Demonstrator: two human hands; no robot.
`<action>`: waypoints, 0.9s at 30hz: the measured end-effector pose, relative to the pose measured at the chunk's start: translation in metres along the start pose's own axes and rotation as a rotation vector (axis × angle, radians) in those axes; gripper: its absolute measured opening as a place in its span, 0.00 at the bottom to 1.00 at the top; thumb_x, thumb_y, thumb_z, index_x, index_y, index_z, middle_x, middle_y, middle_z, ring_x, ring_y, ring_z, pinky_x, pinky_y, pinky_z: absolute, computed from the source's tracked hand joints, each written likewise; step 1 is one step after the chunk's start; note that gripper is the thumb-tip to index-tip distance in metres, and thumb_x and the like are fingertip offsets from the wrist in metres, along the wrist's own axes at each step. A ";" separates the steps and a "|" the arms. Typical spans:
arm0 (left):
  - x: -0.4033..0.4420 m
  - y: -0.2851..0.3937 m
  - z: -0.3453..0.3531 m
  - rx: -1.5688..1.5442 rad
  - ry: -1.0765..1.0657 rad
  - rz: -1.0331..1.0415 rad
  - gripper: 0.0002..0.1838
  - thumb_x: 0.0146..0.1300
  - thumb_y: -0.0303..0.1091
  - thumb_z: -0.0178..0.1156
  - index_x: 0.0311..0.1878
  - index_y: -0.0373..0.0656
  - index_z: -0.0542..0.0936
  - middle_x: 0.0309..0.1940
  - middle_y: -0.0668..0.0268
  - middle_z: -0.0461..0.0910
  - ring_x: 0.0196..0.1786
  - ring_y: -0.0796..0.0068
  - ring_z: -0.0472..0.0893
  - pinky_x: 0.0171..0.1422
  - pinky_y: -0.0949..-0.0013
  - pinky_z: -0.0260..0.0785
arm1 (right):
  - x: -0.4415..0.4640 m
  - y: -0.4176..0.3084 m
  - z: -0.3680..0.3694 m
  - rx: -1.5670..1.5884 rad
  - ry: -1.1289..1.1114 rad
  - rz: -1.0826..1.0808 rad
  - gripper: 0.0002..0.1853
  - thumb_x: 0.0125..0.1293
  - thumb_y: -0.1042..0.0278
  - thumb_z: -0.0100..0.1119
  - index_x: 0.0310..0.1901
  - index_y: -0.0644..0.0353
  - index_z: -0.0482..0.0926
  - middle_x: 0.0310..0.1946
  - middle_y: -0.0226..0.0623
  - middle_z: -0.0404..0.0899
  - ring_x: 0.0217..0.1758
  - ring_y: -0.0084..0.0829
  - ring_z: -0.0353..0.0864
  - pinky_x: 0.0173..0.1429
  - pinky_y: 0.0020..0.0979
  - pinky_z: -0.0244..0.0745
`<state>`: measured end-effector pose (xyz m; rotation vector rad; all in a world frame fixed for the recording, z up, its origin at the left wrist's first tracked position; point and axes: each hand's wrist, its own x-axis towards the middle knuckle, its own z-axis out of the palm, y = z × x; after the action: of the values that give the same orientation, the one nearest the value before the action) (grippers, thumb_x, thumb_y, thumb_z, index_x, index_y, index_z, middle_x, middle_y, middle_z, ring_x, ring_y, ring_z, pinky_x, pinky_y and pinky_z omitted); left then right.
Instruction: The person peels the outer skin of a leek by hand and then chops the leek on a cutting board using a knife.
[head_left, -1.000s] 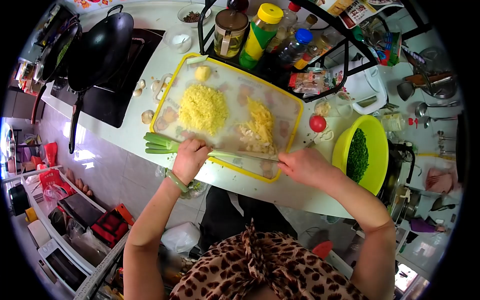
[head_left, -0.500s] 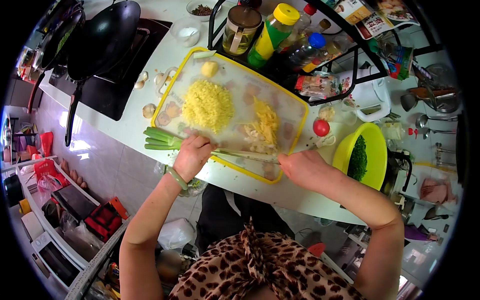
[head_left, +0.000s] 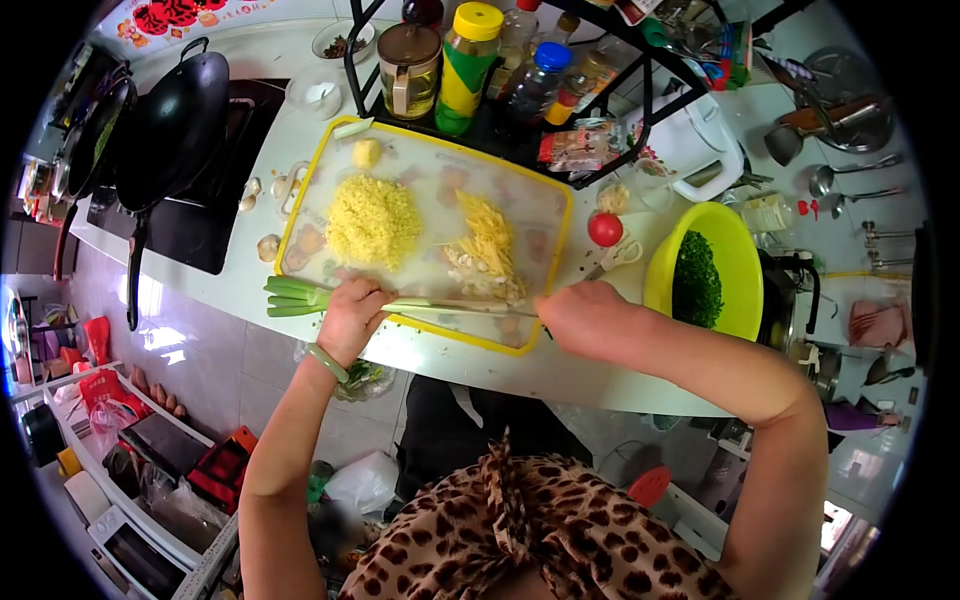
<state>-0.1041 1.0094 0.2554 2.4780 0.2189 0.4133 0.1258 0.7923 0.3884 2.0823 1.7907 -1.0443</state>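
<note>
My left hand [head_left: 352,318] is closed round a green onion [head_left: 296,297], whose green stalks stick out to the left. Its pale length runs right along the near edge of the yellow-rimmed cutting board [head_left: 562,240]. My right hand [head_left: 588,318] grips a knife [head_left: 515,311] whose thin blade lies along the pale stalk; the handle is mostly hidden by the fingers. On the board are a heap of minced yellow food [head_left: 374,222], yellow shreds [head_left: 485,235], pale chopped pieces [head_left: 487,280] and a small yellow chunk [head_left: 366,153].
A lime bowl [head_left: 745,270] of chopped greens [head_left: 698,280] stands right, near a tomato [head_left: 605,229] and scissors [head_left: 625,250]. Behind the board is a black rack [head_left: 640,140] with bottles [head_left: 468,70]. Woks [head_left: 172,130] sit on the left stove [head_left: 205,240].
The view has shifted, so the counter appears further left. Both hands keep their grip on the onion and knife, and my right forearm lies flatter across the view.
</note>
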 end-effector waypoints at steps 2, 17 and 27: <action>0.000 0.001 0.001 -0.003 0.005 0.008 0.13 0.46 0.26 0.65 0.38 0.43 0.82 0.35 0.62 0.76 0.40 0.59 0.75 0.46 0.61 0.68 | -0.006 -0.002 0.003 -0.036 -0.006 0.077 0.06 0.55 0.79 0.47 0.35 0.67 0.73 0.25 0.52 0.78 0.33 0.53 0.80 0.36 0.47 0.74; 0.000 0.006 -0.002 0.014 -0.035 0.026 0.14 0.45 0.25 0.65 0.39 0.43 0.82 0.35 0.61 0.76 0.42 0.57 0.75 0.49 0.60 0.69 | -0.053 0.019 0.021 -0.062 -0.034 0.250 0.07 0.52 0.78 0.50 0.31 0.65 0.77 0.30 0.52 0.79 0.40 0.50 0.81 0.43 0.45 0.74; 0.000 0.008 -0.004 0.032 -0.072 0.019 0.14 0.46 0.25 0.64 0.40 0.44 0.80 0.35 0.62 0.75 0.43 0.57 0.73 0.51 0.59 0.68 | -0.066 0.019 0.021 -0.122 -0.023 0.269 0.08 0.52 0.77 0.50 0.33 0.65 0.77 0.31 0.52 0.80 0.39 0.49 0.81 0.43 0.45 0.74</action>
<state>-0.1047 1.0055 0.2631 2.5226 0.1742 0.3306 0.1344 0.7240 0.4085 2.1505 1.4712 -0.8601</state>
